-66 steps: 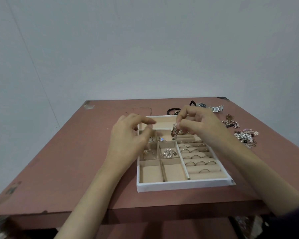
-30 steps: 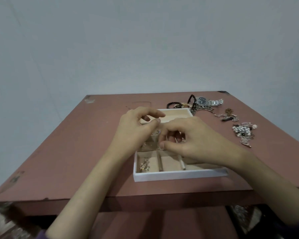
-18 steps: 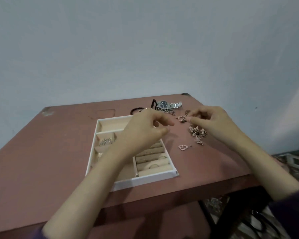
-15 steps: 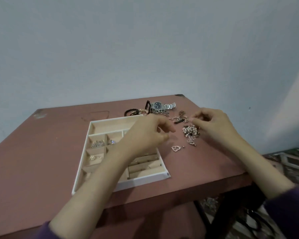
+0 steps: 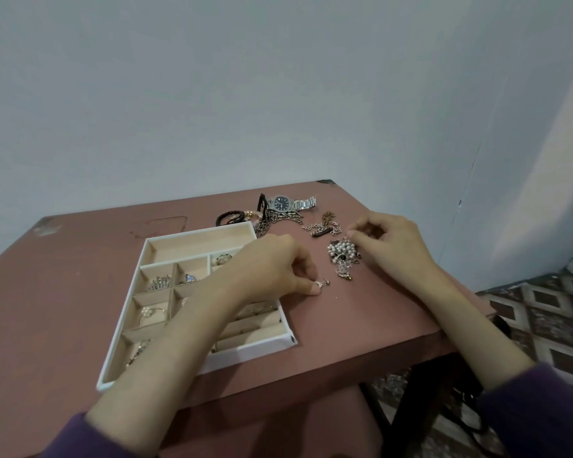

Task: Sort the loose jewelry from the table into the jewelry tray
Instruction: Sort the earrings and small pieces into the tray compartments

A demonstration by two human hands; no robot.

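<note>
A white jewelry tray (image 5: 197, 234) with beige compartments lies on the reddish table (image 5: 73, 266); several small pieces sit in its left cells. My left hand (image 5: 272, 269) reaches across the tray's right side and pinches a small heart-shaped earring (image 5: 323, 283) on the table just right of the tray. My right hand (image 5: 391, 242) hovers beside a pearl cluster brooch (image 5: 342, 252), its fingertips pinched together at the brooch's upper edge; whether it holds anything is unclear. My left forearm hides the tray's ring rows.
Loose pieces lie behind the tray: a silver watch (image 5: 286, 203), black cord bracelets (image 5: 230, 218), a dark chain (image 5: 272, 219) and a gold chain with a black bar (image 5: 323, 226). The table's right edge (image 5: 420, 338) drops to a patterned floor (image 5: 543, 312).
Both hands left the tray and moved right to the loose pieces. My left hand came down onto the small heart earring. The camera turned right, so the tray now sits left.
</note>
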